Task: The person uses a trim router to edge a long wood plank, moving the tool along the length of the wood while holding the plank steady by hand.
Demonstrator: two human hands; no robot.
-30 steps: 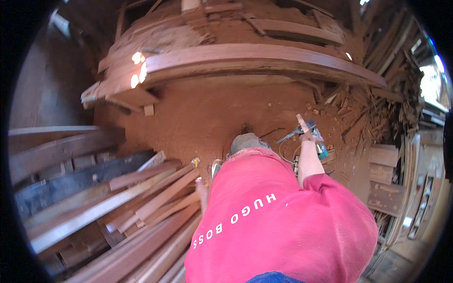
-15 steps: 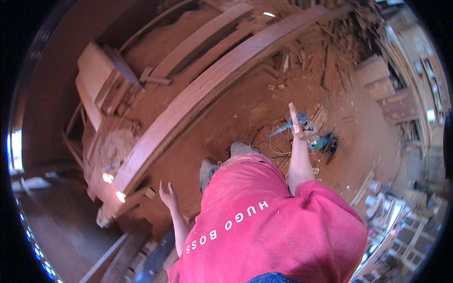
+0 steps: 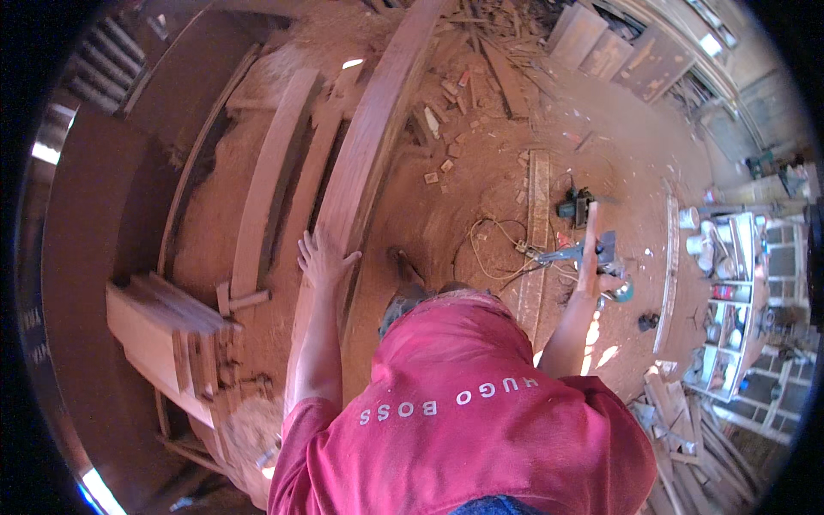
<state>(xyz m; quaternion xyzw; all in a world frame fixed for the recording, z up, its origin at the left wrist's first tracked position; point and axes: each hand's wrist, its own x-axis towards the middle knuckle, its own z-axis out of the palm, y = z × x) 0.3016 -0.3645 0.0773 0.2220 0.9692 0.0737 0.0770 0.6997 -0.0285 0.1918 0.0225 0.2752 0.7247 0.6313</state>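
My left hand [image 3: 324, 260] lies on the long reddish timber beam [image 3: 373, 129], palm down with the fingers spread. On the other side of my body, my right hand [image 3: 608, 282] is closed round the lower end of a narrow wooden strip [image 3: 590, 249], which stands up from the grip. Grey metal parts [image 3: 560, 255] and a teal tool body [image 3: 621, 290] show right behind that hand. Whether they are joined to the strip or held too, I cannot tell.
A dark power tool [image 3: 575, 206] and a looped yellow cord [image 3: 485, 249] lie on the dusty floor by a long plank [image 3: 538, 197]. Left of the beam are another beam [image 3: 273, 180] and stacked boards [image 3: 167, 330]. Offcuts [image 3: 451, 150] litter the far floor; a cluttered shelf [image 3: 730, 300] stands right.
My left hand has come forward onto the beam from free air beside my body. The view has turned, and my right hand still grips the wooden strip, now farther right in view.
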